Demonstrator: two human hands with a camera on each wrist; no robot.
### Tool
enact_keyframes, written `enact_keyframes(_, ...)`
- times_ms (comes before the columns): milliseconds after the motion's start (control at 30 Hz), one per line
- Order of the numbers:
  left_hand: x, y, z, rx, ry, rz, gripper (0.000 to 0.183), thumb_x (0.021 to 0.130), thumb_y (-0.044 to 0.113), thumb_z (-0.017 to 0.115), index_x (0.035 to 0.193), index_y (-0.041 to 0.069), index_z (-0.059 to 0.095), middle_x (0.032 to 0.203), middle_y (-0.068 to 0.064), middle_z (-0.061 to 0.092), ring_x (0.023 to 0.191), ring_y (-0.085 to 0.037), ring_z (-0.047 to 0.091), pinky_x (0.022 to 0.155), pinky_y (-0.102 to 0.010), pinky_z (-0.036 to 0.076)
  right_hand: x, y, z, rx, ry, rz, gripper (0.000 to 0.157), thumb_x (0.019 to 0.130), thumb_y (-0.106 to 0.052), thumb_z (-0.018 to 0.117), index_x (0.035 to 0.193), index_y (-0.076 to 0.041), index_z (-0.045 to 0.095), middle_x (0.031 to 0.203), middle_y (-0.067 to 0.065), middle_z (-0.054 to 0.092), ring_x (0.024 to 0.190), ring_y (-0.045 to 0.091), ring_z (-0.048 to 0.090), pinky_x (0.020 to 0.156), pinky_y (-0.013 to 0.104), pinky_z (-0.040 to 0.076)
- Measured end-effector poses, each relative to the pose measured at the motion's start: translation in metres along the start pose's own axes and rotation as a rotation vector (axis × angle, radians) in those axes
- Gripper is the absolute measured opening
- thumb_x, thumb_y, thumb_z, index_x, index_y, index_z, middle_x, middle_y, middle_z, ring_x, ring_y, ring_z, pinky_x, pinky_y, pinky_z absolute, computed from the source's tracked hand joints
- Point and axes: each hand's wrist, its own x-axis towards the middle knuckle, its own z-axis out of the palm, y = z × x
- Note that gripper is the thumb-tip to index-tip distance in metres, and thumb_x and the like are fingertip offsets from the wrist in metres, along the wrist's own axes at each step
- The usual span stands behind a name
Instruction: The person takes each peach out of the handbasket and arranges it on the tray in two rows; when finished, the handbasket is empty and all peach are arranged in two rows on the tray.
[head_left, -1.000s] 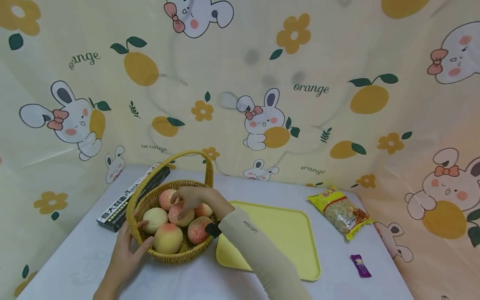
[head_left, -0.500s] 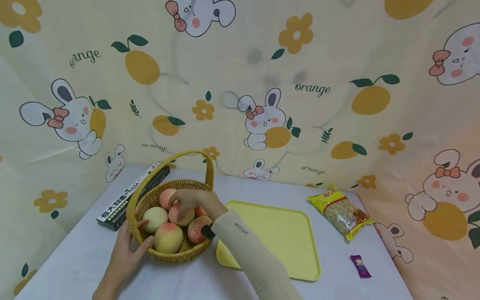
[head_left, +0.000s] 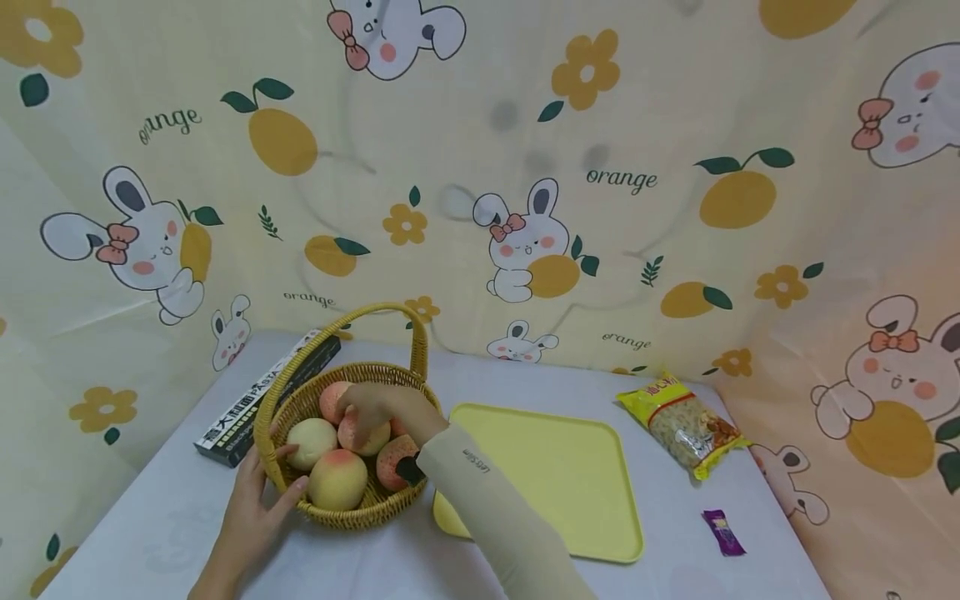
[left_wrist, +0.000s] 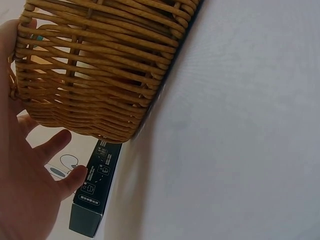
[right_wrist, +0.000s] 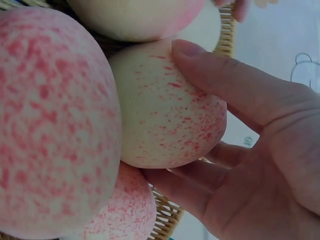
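Observation:
A wicker basket (head_left: 352, 518) with a tall arched handle stands on the left part of the table and holds several peaches (head_left: 338, 480), some pale, some speckled red. My left hand (head_left: 251, 508) grips the basket's left rim near the handle's foot; in the left wrist view, some of its fingers spread below the woven side. From above, my right hand (head_left: 378, 408) reaches into the basket and holds a speckled peach (right_wrist: 167, 107) in the middle, thumb on one side and fingers on the other. That peach touches its neighbours inside the basket.
Right of the basket lies a yellow tray (head_left: 555, 483), partly covered by the right sleeve. A black pasta box (head_left: 240, 429) lies behind the basket's left side. Farther right are a yellow-ended food bag (head_left: 678, 425) and a small purple packet (head_left: 723, 533). A patterned cloth hangs behind.
My right forearm has shifted slightly left while the hand stays at the middle peach, its fingers settling around it. The left hand and basket keep their places.

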Motion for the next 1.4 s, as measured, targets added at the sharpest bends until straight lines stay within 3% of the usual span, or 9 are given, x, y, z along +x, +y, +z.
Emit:
enact_keyframes(167,0.001,-0.001,0.002,0.009,-0.005,-0.01,0.049,0.087,0.001,0.074,0.133,-0.004,0.056,0.15,-0.016,0.036,0.144,-0.004,0.016,0.108,-0.009,0.015,-0.005,0.011,-0.005,0.015,0.028,-0.036,0.054,0.085,-0.016,0.081,0.136,-0.018,0.062,0.133,-0.004,0.059,0.122,0.008,0.052,0.094,0.019,0.045)
enact_keyframes(333,0.001,-0.003,0.002,0.026,0.008,-0.01,0.042,0.087,0.001,0.073,0.127,-0.001,0.059,0.157,-0.017,0.03,0.144,-0.005,0.018,0.108,-0.012,0.015,-0.016,0.017,-0.019,0.082,0.063,-0.076,0.055,0.084,-0.015,0.081,0.136,-0.012,0.062,0.132,-0.001,0.06,0.118,0.01,0.054,0.092,0.02,0.046)
enact_keyframes(567,0.0,-0.001,0.005,0.015,0.006,-0.02,0.042,0.087,0.001,0.073,0.127,-0.002,0.059,0.157,-0.018,0.029,0.143,-0.005,0.018,0.106,-0.01,0.016,-0.025,0.037,-0.026,0.148,0.098,-0.145,0.053,0.084,-0.015,0.081,0.133,-0.011,0.063,0.135,0.002,0.058,0.125,0.015,0.049,0.094,0.021,0.044)
enact_keyframes(800,0.004,0.001,0.005,-0.001,0.007,-0.001,0.042,0.086,0.0,0.073,0.126,-0.003,0.059,0.157,-0.018,0.029,0.144,-0.004,0.018,0.108,-0.011,0.015,-0.042,0.056,-0.035,0.204,0.098,-0.226,0.05,0.084,-0.01,0.08,0.131,-0.007,0.064,0.13,0.005,0.06,0.115,0.011,0.051,0.093,0.022,0.045)
enact_keyframes(1167,0.003,-0.001,0.006,-0.012,0.017,0.009,0.044,0.085,-0.004,0.073,0.126,-0.006,0.059,0.156,-0.021,0.029,0.144,-0.005,0.018,0.11,-0.011,0.013,-0.076,0.087,-0.053,0.23,0.123,-0.161,0.052,0.082,-0.013,0.079,0.132,-0.013,0.064,0.131,0.0,0.06,0.109,0.012,0.052,0.09,0.025,0.046)
enact_keyframes(1400,-0.003,-0.001,0.004,0.017,0.011,-0.028,0.044,0.087,-0.001,0.073,0.129,-0.002,0.058,0.157,-0.018,0.028,0.144,-0.008,0.019,0.106,-0.008,0.015,-0.093,0.113,-0.052,0.305,0.121,-0.123,0.052,0.079,-0.006,0.08,0.128,-0.006,0.064,0.12,0.001,0.062,0.1,0.019,0.05,0.084,0.025,0.046)
